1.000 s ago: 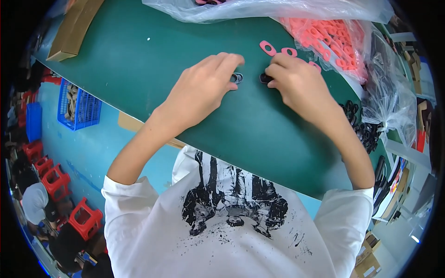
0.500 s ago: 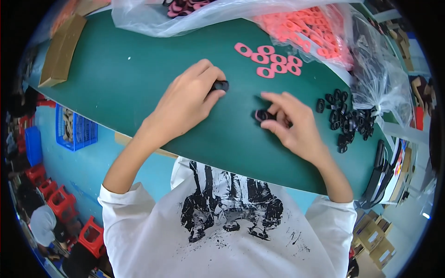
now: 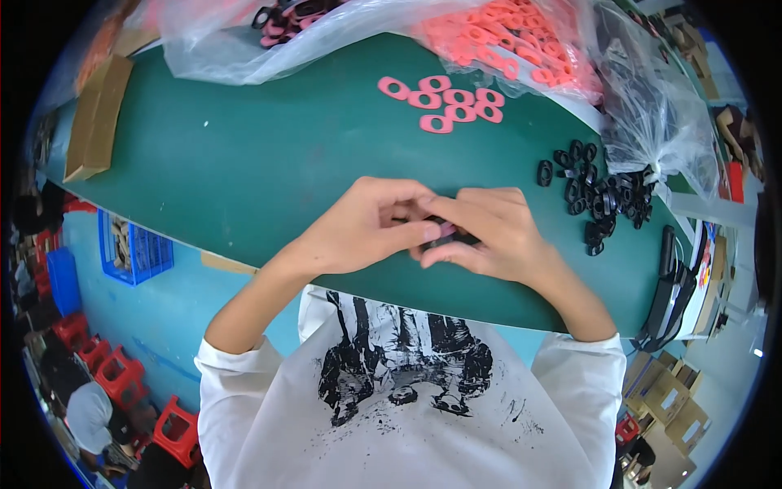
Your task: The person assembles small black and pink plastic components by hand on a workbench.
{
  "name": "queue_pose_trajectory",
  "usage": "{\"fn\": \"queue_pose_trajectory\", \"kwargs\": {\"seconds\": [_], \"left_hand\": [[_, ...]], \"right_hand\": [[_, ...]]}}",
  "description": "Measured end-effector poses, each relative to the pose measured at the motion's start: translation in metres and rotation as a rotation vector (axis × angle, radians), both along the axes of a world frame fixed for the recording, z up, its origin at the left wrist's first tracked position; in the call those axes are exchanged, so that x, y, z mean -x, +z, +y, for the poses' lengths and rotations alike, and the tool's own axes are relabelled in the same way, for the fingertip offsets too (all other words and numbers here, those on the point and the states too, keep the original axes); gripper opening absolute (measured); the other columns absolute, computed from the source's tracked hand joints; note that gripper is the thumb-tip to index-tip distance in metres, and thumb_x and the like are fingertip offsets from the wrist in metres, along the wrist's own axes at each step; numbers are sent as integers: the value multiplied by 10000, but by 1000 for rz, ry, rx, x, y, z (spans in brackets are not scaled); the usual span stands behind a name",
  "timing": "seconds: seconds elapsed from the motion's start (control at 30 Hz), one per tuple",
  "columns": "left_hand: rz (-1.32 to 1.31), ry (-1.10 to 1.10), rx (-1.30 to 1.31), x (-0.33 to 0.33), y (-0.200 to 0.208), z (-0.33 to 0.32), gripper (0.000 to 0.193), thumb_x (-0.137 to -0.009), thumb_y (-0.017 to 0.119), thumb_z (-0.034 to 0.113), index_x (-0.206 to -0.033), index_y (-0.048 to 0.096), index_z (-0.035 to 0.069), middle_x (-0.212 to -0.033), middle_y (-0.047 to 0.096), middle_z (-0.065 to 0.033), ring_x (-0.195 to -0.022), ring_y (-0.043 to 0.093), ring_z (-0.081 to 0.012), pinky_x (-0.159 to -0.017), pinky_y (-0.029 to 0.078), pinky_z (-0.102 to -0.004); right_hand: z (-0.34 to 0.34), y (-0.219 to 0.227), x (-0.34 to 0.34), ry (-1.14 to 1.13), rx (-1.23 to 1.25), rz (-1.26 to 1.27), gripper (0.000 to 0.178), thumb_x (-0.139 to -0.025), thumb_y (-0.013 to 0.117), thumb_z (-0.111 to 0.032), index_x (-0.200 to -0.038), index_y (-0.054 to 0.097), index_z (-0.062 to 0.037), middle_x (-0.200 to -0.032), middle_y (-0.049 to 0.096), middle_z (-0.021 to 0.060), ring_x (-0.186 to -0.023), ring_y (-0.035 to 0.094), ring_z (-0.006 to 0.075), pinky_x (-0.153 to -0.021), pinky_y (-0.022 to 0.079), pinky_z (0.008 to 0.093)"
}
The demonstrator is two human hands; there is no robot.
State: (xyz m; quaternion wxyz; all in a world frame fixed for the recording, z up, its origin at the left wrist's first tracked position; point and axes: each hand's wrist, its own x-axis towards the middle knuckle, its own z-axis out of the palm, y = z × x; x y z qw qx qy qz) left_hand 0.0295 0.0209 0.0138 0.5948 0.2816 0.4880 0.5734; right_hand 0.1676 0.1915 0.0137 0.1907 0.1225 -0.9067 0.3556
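Both hands meet over the table near its front edge, fingers closed around small black ring-shaped parts [image 3: 458, 237]. A bit of pink shows among the fingers, and most of what is held is hidden. My left hand [image 3: 366, 226] pinches from the left, thumb pressed along the part. My right hand [image 3: 497, 232] grips from the right with its thumb below and forefinger above. Beyond the hands lie several flat pink oval rings [image 3: 437, 124]. To the right is a loose heap of black oval rings [image 3: 603, 200].
A clear bag of coral-pink rings [image 3: 521, 41] lies at the back, beside another clear bag [image 3: 244, 61] with black and pink parts. A knotted clear bag [image 3: 652, 130] is at the right. A cardboard box [image 3: 98, 118] stands on the green table [image 3: 244, 163] at far left.
My two hands were apart, each with a black part; now they have come together in front of me. The left moved right and nearer. The view has shifted slightly.
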Motion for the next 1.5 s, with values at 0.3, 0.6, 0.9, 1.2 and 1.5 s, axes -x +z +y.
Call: {"fn": "queue_pose_trajectory", "kwargs": {"seconds": [0.3,0.6,0.9,1.2,1.5], "left_hand": [[-22,-331,57,0,13,1,662,-854,630,-109,-1443,356,18,-1194,611,-160,-1056,626,-213,-872,551,-346],[1397,310,-153,157,78,1,329,-888,564,-23,-1201,638,49,-1057,657,-112,-889,641,-223,-757,532,-320],[1894,499,-521,90,63,43,331,-780,652,-29,-1103,660,43,-1043,628,-128,-947,621,-284,-788,529,-374],[1703,195,-379,38,-19,53,153,-743,693,17,-865,601,9,-917,552,-99,-859,569,-271,-737,514,-390],[1413,26,-377,12,-14,26,179,-764,679,7,-928,612,34,-914,548,-86,-879,571,-274,-739,511,-391]], "right_hand": [[-13,11,-9,158,-118,-19,357,-758,781,-390,-812,629,-72,-711,519,24,-570,566,205,-466,447,338],[70,46,-50,-571,-483,-260,404,-718,802,-120,-1076,637,-35,-960,630,90,-827,631,308,-685,527,375],[80,26,-41,-291,-550,-354,362,-683,777,-44,-1020,644,-44,-1057,609,89,-970,611,290,-796,524,390],[70,20,-18,-194,-292,-333,404,-731,779,-71,-1116,658,-47,-1055,617,108,-947,627,311,-808,524,389],[36,16,-12,-319,-104,-386,500,-704,835,-144,-1148,637,-28,-994,605,120,-820,615,279,-736,520,362]]}}
